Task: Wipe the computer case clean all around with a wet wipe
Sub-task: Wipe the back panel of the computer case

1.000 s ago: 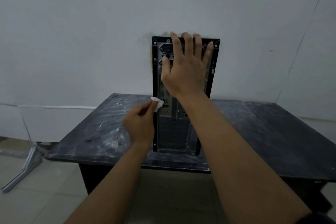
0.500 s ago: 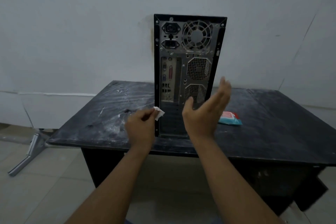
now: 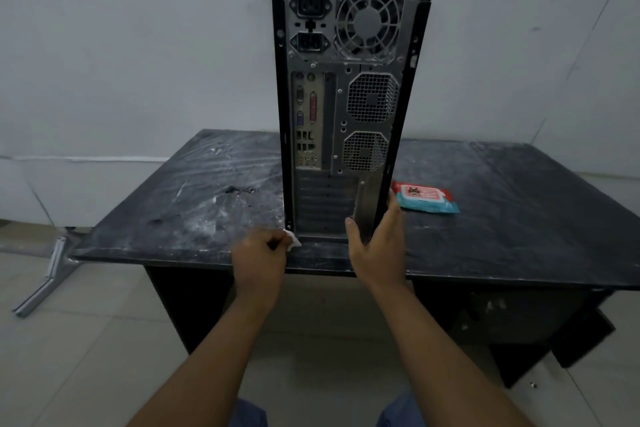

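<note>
A black computer case [image 3: 346, 97] stands upright on a dusty black table [image 3: 519, 218], its rear panel with ports and fan grilles facing me. My left hand [image 3: 258, 258] pinches a small white wet wipe [image 3: 292, 239] by the case's lower left corner, at the table's front edge. My right hand [image 3: 377, 243] grips the case's lower right edge, thumb on the rear panel and fingers along the right side.
A red and blue pack of wet wipes [image 3: 426, 198] lies on the table right of the case. A white wall stands close behind. A grey metal bracket [image 3: 45, 274] lies on the tiled floor at left.
My right hand has come down from the top of the case to its lower right edge and taken hold there. My left hand with the wipe has dropped to the case's lower left corner.
</note>
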Motion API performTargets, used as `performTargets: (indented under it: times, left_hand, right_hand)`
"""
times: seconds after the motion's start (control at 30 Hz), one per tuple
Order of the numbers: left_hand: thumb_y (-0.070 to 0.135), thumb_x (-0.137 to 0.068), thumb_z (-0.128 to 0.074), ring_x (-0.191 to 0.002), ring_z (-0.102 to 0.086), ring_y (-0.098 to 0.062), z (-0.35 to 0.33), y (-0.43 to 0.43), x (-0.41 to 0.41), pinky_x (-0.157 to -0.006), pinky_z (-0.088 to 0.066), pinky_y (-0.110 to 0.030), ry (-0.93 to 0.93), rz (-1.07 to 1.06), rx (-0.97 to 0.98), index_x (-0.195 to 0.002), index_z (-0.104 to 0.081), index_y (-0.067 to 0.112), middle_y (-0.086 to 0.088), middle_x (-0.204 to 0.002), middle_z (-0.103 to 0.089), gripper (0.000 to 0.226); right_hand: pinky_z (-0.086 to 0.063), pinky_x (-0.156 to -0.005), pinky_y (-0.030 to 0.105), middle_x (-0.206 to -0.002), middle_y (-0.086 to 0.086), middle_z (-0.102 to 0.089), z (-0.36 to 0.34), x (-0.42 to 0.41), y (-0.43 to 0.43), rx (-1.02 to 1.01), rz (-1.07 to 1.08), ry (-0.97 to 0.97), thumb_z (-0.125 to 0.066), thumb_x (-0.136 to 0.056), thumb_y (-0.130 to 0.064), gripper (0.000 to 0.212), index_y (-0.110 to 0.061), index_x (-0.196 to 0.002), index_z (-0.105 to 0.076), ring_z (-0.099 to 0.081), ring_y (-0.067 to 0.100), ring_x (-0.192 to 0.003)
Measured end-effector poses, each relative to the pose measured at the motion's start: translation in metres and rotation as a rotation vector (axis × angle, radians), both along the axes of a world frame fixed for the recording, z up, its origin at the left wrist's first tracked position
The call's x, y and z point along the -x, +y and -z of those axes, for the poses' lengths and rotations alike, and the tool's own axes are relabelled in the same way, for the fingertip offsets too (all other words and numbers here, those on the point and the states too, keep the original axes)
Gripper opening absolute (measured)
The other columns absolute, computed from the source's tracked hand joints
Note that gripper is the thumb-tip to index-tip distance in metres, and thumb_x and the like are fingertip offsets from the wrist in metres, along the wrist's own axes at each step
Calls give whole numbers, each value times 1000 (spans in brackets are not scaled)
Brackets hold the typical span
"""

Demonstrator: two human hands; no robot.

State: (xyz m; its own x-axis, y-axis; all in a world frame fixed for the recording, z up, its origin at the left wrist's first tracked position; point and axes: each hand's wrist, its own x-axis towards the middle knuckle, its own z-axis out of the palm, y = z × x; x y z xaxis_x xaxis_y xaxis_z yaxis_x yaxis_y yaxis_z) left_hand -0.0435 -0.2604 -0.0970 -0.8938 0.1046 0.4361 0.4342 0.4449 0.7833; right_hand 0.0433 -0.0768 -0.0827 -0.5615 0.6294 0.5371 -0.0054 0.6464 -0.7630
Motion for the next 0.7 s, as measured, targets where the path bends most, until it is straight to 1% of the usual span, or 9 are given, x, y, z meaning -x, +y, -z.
performTargets:
  times: [0.03, 0.1, 0.13, 0.2, 0.33, 0.43, 0.53, 0.6, 0.7]
  left_hand:
    - [18, -91, -84, -79, -68, -3, 1, -1, 0, -71, -43, -5, 9, -6, 42, -99, -86, 18, 4, -94, -80, 8]
    - [18, -93, -82, -81, -70, -6, 4, -4, 0, -73, -48, -10, 75, -20, 82, -101, -85, 19, 3, -96, -80, 9]
    - [15, -92, -82, -81, -72, -9, 4, -5, -2, -74, -50, -12, 141, -30, 70, -101, -85, 18, 2, -94, -80, 9]
    - [11, -90, -85, -81, -73, -13, 1, -4, -7, -78, -51, -12, 297, -53, 8, -101, -84, 13, 0, -93, -80, 11]
    - [15, -92, -86, -88, -70, -17, -33, 17, 2, -81, -55, -31, 561, -24, -79, -104, -83, 10, -2, -98, -79, 14]
    - [25, -96, -82, -85, -64, -21, -60, 34, 15, -76, -47, -40, 694, -156, 3, -101, -85, 18, 6, -95, -80, 9]
    - [27, -99, -79, -74, -57, -26, -58, 41, 23, -68, -42, -42, 827, -276, 88, -99, -87, 25, 11, -91, -80, 8]
    - [22, -100, -79, -70, -56, -26, -45, 43, 23, -66, -39, -41, 905, -297, 156, -99, -87, 26, 11, -90, -80, 9]
    - [16, -100, -76, -71, -57, -27, -37, 46, 19, -67, -35, -39, 923, -281, 219, -99, -87, 26, 11, -91, -80, 15]
  right_hand:
    - [-51, -113, 44, -161, 0, -38, 2, 0, 0, 8, -9, 7, -71, -98, -45, 85, -26, -164, -20, -41, 10, -143]
    - [-53, -111, 47, -159, 1, -41, 3, 4, 2, 135, -43, 39, -70, -97, -50, 83, -33, -162, -22, -47, 14, -142]
    - [-52, -112, 49, -160, 2, -42, 1, 6, 4, 212, -48, 57, -69, -95, -55, 85, -37, -162, -20, -49, 19, -143]
    - [-46, -118, 52, -164, 4, -38, -4, 8, 9, 289, -26, 93, -65, -94, -60, 87, -37, -163, -18, -43, 23, -148]
    - [-45, -116, 42, -155, 0, -45, -6, 12, 20, 138, 22, 136, -63, -101, -49, 69, -27, -158, -31, -45, 19, -144]
    - [-49, -110, 41, -146, -1, -51, -1, 14, 19, 78, 20, 119, -62, -104, -46, 59, -22, -152, -39, -51, 15, -133]
    - [-51, -101, 35, -138, 1, -52, 0, 16, 18, -10, 3, 109, -65, -102, -45, 58, -18, -148, -41, -54, 15, -123]
    - [-48, -103, 34, -140, 2, -51, 0, 17, 19, -24, 9, 96, -65, -102, -47, 62, -17, -150, -40, -52, 16, -125]
    - [-46, -105, 32, -141, 2, -51, 1, 19, 18, -24, 20, 74, -65, -102, -50, 65, -16, -151, -39, -50, 16, -128]
